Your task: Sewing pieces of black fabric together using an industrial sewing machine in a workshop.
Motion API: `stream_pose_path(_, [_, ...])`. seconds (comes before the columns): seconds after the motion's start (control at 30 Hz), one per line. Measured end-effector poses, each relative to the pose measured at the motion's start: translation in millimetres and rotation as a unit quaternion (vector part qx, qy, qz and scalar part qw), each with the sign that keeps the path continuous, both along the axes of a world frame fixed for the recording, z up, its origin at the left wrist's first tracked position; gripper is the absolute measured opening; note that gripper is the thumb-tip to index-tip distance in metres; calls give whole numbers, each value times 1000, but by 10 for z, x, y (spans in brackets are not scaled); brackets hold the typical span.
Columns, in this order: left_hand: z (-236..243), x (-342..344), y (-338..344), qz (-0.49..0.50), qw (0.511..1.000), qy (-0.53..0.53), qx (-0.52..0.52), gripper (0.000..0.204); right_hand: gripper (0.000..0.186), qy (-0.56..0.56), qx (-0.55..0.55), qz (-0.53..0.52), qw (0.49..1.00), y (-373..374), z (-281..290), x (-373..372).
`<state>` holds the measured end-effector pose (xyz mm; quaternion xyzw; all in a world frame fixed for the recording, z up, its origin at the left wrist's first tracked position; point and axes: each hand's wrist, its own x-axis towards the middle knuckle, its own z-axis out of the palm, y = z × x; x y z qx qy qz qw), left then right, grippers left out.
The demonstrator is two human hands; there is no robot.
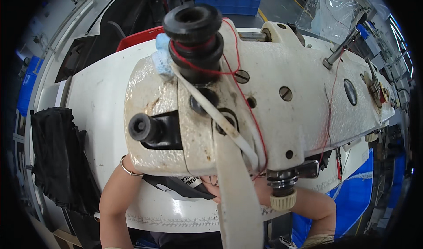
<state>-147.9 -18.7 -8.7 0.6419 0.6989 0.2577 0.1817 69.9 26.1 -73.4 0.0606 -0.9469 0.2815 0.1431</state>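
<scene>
A white industrial sewing machine fills the middle of the head view and covers much of both hands. My left hand reaches behind the machine's head; only its wrist, with a metal bangle, shows, so its fingers are hidden. Below the head, a black fabric piece with white lettering lies on the white table. At this piece's right edge, the ringed fingers of my right hand are closed on the cloth, partly covered by a pale strap. Red thread runs over the machine.
Folded black fabric hangs over the table's left edge. A ruler strip follows the front edge. Blue bins stand at the lower right and far back. Behind the machine is a red tray.
</scene>
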Motion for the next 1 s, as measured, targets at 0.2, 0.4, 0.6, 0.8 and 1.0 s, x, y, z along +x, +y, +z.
stream_pose_path(0.2, [125, 216, 327, -38, 999, -12, 17, 33, 38, 14, 242, 33, 970, 120, 372, 204])
stream_pose_path(0.4, [302, -437, -171, -61, 997, -1, 51, 34, 16, 90, 214, -315, 920, 511, 617, 652])
stream_pose_path(0.6, [722, 318, -569, 4, 999, -28, 45, 13, 18, 49, 602, -366, 709, 1294, 478, 895])
stream_pose_path(0.8, [518, 1090, -517, -244, 966, -28, 81, 32, 19, 108, 494, -397, 766, 1343, 590, 620])
stream_pose_path(1.0, [-11, 1689, 503, -187, 969, -118, 111, 32, 21, 131, 369, -412, 823, 1555, 616, 734])
